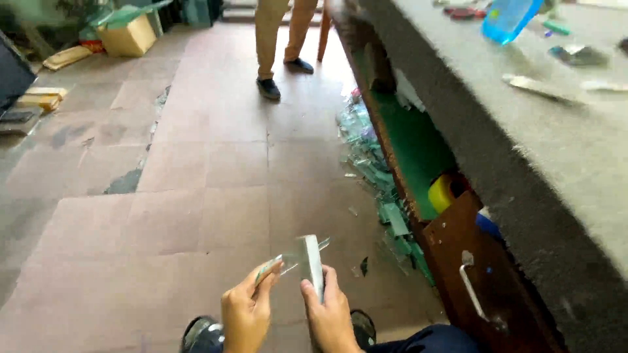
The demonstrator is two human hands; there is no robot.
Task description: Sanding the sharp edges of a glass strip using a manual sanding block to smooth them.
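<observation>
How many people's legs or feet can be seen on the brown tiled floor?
2. One person in tan trousers and dark shoes stands at the top. The camera wearer's own dark shoes show at the bottom, below the left hand and right hand. Others may stand outside the view.

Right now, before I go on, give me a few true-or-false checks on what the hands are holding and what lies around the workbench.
1. Both hands hold pieces of glass. True: the left hand pinches a small glass piece, and the right hand grips an upright glass strip.
2. The glass scraps lie on top of the workbench. False: they are heaped on the floor along the foot of the workbench.
3. Another person stands further back on the floor. True.
4. The cardboard box sits under the workbench. False: it stands far off at the upper left.
5. A yellow roll sits inside the workbench. True.
</observation>
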